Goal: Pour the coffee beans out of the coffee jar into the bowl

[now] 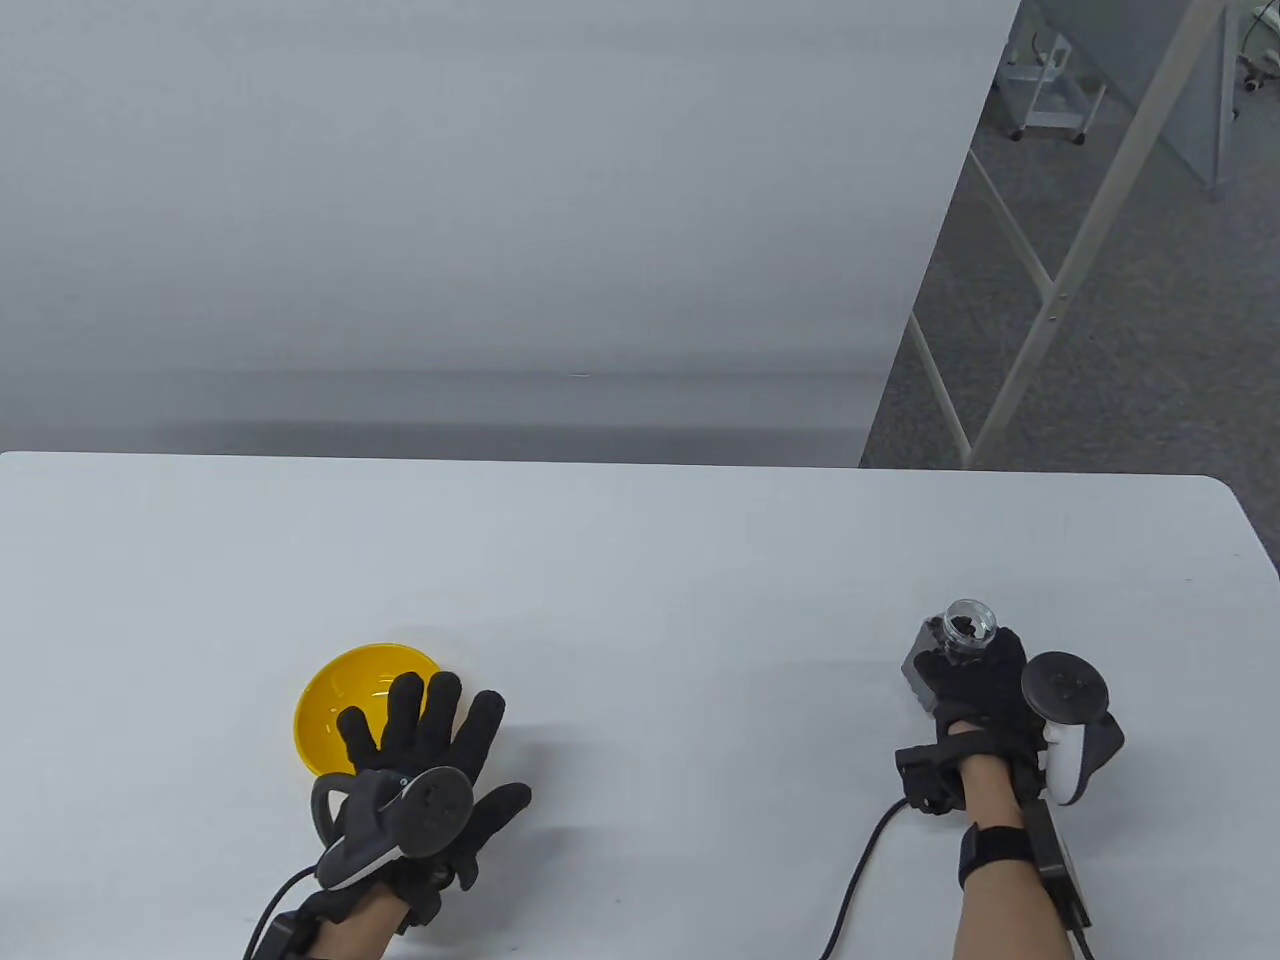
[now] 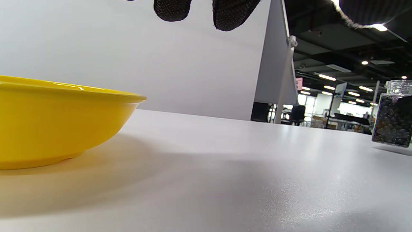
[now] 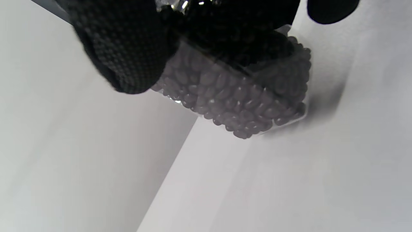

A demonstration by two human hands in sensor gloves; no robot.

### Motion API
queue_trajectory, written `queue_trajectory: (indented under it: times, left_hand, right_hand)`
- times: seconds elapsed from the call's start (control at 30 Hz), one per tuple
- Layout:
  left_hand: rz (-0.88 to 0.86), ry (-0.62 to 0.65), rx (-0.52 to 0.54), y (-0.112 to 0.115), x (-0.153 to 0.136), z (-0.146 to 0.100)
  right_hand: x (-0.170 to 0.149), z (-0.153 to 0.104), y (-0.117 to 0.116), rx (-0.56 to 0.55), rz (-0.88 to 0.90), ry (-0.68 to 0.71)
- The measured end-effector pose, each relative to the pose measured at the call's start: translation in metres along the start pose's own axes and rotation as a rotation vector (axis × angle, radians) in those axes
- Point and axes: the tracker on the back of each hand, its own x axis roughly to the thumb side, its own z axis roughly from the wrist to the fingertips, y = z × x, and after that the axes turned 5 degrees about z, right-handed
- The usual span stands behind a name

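A yellow bowl [image 1: 350,690] sits on the white table at the front left; it fills the left of the left wrist view [image 2: 58,125]. My left hand [image 1: 430,760] lies flat and spread, its fingers over the bowl's near right rim; two fingertips [image 2: 231,13] hang in at the top of the left wrist view. My right hand [image 1: 975,685] grips a clear square coffee jar [image 1: 950,645] full of dark beans at the front right, its mouth open at the top. In the right wrist view the jar [image 3: 244,93] looks just above the table, a shadow beneath it. The jar also shows far right in the left wrist view [image 2: 392,116].
The white table [image 1: 640,560] spreads between the bowl and the jar. A white wall panel [image 1: 450,200] rises behind the table's far edge. A metal frame [image 1: 1050,290] stands on grey floor at the right.
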Motion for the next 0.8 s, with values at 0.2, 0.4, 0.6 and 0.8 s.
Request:
queue_trajectory:
  times: [0.2,0.4,0.6,0.8]
  left_hand:
    - [-0.002,0.01,0.004,0.001,0.002,-0.001]
    - [-0.008,0.027,0.002,0.002,0.006,-0.002]
    - [-0.021,0.051,0.03,0.001,0.011,-0.003]
    - [-0.052,0.057,0.042,0.001,0.013,-0.005]
  right_hand:
    - [0.012,-0.012,0.005,-0.024,0.036,0.086]
    - [0.033,-0.028,0.009,-0.031,0.076,0.19]
    - [0.056,-0.046,0.01,-0.016,0.125,0.297]
    - [0.076,-0.066,0.005,0.008,0.158,0.398]
